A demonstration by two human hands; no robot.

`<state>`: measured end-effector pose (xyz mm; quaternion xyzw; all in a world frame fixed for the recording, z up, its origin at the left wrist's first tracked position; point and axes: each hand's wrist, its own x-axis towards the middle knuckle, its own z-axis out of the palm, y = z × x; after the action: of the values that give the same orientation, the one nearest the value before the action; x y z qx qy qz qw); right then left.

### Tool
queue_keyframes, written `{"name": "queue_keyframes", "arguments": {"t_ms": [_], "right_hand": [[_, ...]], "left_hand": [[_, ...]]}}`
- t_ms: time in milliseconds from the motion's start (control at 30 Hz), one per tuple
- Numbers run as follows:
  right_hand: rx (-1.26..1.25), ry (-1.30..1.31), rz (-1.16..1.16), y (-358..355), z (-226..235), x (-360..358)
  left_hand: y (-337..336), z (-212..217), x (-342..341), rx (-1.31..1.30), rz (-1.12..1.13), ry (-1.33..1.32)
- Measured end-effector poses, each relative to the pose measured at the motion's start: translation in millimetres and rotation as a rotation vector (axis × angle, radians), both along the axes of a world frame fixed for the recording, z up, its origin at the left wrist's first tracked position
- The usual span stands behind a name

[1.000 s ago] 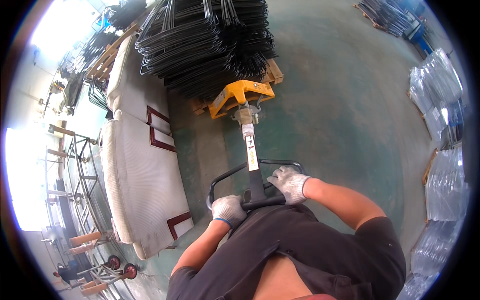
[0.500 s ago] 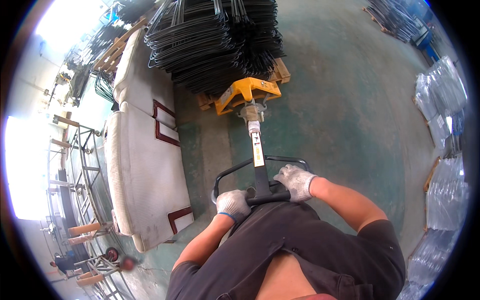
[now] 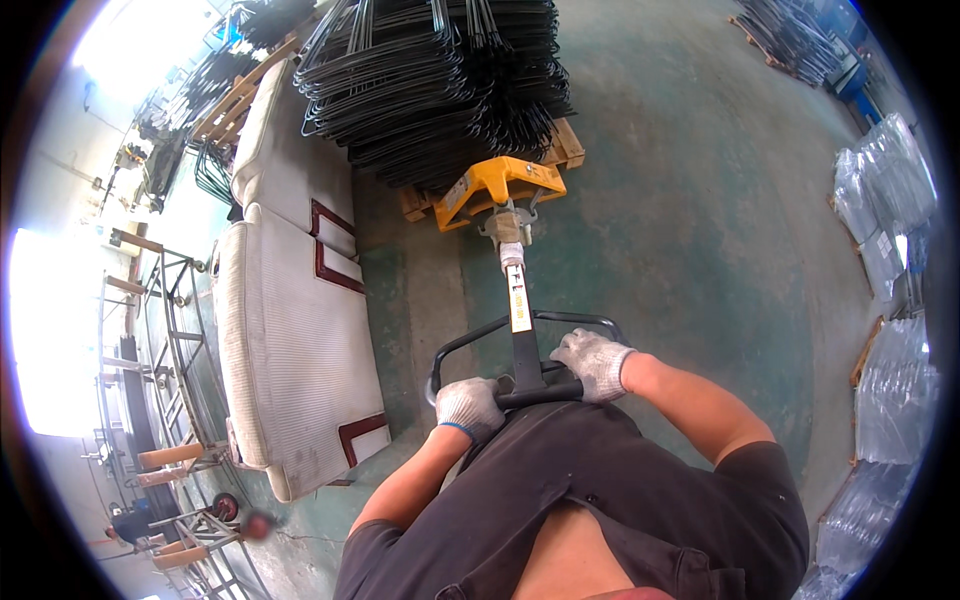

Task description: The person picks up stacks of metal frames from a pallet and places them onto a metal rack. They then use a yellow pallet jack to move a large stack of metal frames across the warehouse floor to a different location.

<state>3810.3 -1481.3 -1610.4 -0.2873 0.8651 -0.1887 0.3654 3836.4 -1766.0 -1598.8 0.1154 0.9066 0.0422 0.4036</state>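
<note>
Both my hands wear pale knitted work gloves and grip the black loop handle of a yellow pallet jack [image 3: 500,182]. My left hand [image 3: 470,408] is closed round the left part of the handle's near bar, close to my body. Further right, my right hand [image 3: 595,364] is wrapped over the right side of the pallet jack handle [image 3: 540,396]. The dark shaft with a white label runs away from me to the yellow body. Beyond that, a wooden pallet [image 3: 566,143] bears a tall stack of bent black metal frames [image 3: 430,90].
A pale upholstered sofa [image 3: 300,350] with dark red trim stands close on my left. Past it are metal racks on wheels [image 3: 180,340]. Along the right side lie plastic-wrapped bundles [image 3: 885,385] on pallets. More dark rods [image 3: 790,40] are stacked at the far right.
The view has shifted very slightly, so the sofa and the loaded pallet appear a little further right. Both hands keep the same grip on the handle.
</note>
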Motion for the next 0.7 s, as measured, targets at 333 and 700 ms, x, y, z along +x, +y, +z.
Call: {"name": "queue_keyframes", "arguments": {"t_ms": [333, 700], "right_hand": [[0.006, 0.006, 0.011, 0.7, -2.8, -0.8], [0.037, 0.021, -0.001, -0.3, 4.7, 5.9]], "left_hand": [[3.1, 5.9, -1.3, 0.016, 0.015, 0.012], [7.0, 11.6, 3.4, 0.032, 0.028, 0.031]]}}
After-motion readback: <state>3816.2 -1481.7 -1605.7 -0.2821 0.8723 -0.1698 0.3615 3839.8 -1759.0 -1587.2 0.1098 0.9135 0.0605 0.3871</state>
